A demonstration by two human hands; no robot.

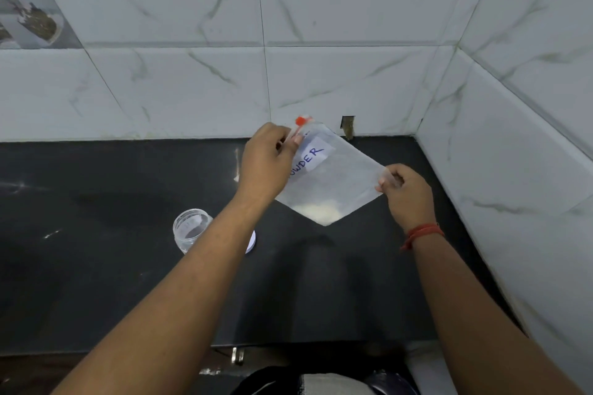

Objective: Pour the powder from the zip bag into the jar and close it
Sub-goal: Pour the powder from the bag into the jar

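Holding bag [333, 176] aloft right of open jar [191, 229]: left hand [264, 160] pinched slider corner, right hand [405, 191] pinched opposite corner. Looked light, limp, slippery; powder [321, 212] sagged into low corner.

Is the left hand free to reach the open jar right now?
Probably not yet. The left hand pinches the zip bag by its red slider end, while the right hand holds the opposite corner. The jar stands open beside the left forearm with nothing in the way, so it looks reachable once that hand lets go.
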